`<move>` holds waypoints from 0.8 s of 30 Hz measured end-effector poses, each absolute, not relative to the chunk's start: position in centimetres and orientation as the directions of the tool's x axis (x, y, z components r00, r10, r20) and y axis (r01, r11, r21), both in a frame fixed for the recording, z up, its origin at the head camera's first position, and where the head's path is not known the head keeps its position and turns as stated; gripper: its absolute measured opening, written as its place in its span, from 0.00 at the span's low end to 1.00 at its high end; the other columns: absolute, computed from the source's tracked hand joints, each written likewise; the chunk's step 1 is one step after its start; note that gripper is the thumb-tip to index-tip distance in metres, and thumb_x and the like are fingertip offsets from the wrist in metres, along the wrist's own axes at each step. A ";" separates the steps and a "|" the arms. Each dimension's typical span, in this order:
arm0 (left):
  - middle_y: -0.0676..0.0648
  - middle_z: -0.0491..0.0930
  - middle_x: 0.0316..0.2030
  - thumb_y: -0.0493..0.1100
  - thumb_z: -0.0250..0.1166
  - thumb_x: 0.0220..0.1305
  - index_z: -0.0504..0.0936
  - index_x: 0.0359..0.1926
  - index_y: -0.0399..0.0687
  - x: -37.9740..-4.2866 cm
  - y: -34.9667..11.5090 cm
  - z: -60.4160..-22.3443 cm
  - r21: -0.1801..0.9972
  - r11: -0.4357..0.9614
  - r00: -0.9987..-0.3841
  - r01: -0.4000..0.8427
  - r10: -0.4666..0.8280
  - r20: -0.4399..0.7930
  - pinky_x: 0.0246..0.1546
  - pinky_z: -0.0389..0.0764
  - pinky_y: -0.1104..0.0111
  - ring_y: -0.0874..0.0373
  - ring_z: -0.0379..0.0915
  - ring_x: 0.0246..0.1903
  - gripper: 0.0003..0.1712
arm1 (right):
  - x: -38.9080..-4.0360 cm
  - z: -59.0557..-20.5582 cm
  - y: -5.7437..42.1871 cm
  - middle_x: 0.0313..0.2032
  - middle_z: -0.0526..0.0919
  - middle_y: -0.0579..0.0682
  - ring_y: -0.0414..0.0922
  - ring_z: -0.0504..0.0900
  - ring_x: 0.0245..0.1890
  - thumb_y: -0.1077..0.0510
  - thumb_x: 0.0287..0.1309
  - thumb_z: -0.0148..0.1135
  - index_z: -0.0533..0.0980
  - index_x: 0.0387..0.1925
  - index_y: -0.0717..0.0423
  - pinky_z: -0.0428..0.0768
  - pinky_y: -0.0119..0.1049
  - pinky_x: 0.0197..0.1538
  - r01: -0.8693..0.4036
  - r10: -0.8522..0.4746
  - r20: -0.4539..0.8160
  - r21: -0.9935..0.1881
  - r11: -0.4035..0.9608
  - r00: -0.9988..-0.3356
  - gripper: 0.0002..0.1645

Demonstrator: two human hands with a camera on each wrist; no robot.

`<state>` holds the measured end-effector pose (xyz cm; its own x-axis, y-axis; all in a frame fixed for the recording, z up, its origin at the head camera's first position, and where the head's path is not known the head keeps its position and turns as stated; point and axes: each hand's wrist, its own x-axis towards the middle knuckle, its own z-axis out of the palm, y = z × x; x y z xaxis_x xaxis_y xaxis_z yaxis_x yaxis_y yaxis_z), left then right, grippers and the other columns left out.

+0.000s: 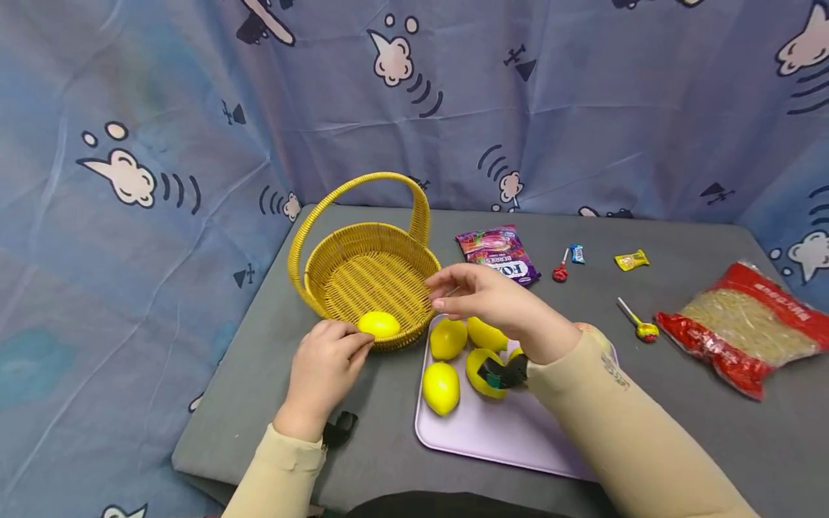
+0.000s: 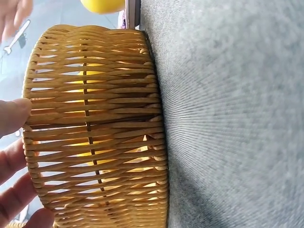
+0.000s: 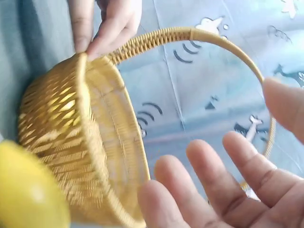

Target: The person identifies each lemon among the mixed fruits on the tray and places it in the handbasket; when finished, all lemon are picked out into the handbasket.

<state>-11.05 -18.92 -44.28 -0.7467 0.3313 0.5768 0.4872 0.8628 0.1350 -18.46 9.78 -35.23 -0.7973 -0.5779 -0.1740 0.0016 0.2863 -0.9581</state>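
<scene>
My left hand (image 1: pixel 326 363) pinches the near rim of a yellow woven basket (image 1: pixel 372 277), thumb and fingers on either side of the rim in the left wrist view. Inside, against the near wall, lies one yellow lemon (image 1: pixel 379 325). Over the basket's right rim hovers my right hand (image 1: pixel 505 306), fingers spread and holding nothing; the right wrist view shows its bare fingertips (image 3: pixel 202 154). Below that hand, several lemons (image 1: pixel 441 388) sit on a pale lilac tray (image 1: pixel 479 447). My right forearm partly hides the tray and a round pinkish fruit (image 1: pixel 594 336) there.
Behind the tray lies a purple candy bag (image 1: pixel 497 254). Further right are a red lollipop (image 1: pixel 560 273), a blue-wrapped sweet (image 1: pixel 578 253), a yellow-wrapped sweet (image 1: pixel 631 260), a yellow lollipop (image 1: pixel 646 331) and a red-and-clear food bag (image 1: pixel 745 324). A patterned curtain (image 1: pixel 466 144) hangs behind the grey table (image 1: pixel 259 403).
</scene>
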 end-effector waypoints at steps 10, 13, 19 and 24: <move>0.51 0.84 0.35 0.44 0.75 0.59 0.92 0.37 0.52 -11.0 -19.0 -44.3 0.144 0.860 -0.746 0.490 0.327 0.580 0.38 0.82 0.55 0.51 0.79 0.39 0.05 | -12.7 -38.4 15.1 0.55 0.81 0.52 0.51 0.79 0.54 0.48 0.62 0.70 0.77 0.60 0.53 0.83 0.45 0.53 0.037 -0.354 -0.275 -0.833 0.552 -0.894 0.28; 0.51 0.84 0.35 0.44 0.75 0.59 0.92 0.37 0.52 -11.0 -19.0 -44.3 0.137 0.860 -0.743 0.491 0.331 0.581 0.39 0.83 0.55 0.50 0.79 0.39 0.05 | -11.1 -39.4 14.9 0.54 0.81 0.49 0.50 0.80 0.53 0.45 0.59 0.72 0.79 0.58 0.49 0.83 0.49 0.54 0.016 -0.294 -0.265 -0.766 0.642 -0.918 0.28; 0.51 0.85 0.35 0.43 0.74 0.60 0.92 0.38 0.51 -11.0 -19.0 -44.4 0.132 0.860 -0.741 0.492 0.335 0.582 0.40 0.83 0.56 0.50 0.79 0.39 0.05 | -9.4 -41.1 14.1 0.44 0.81 0.46 0.47 0.79 0.41 0.47 0.54 0.76 0.80 0.56 0.48 0.82 0.44 0.47 -0.120 -0.247 -0.113 -0.639 0.760 -0.963 0.28; 0.51 0.85 0.35 0.43 0.74 0.60 0.92 0.38 0.51 -11.0 -18.9 -44.4 0.131 0.863 -0.745 0.488 0.333 0.578 0.41 0.83 0.56 0.50 0.79 0.39 0.05 | -9.3 -42.4 13.7 0.53 0.81 0.48 0.48 0.79 0.49 0.49 0.52 0.77 0.79 0.57 0.48 0.81 0.51 0.56 -0.130 -0.257 -0.106 -0.649 0.750 -0.960 0.30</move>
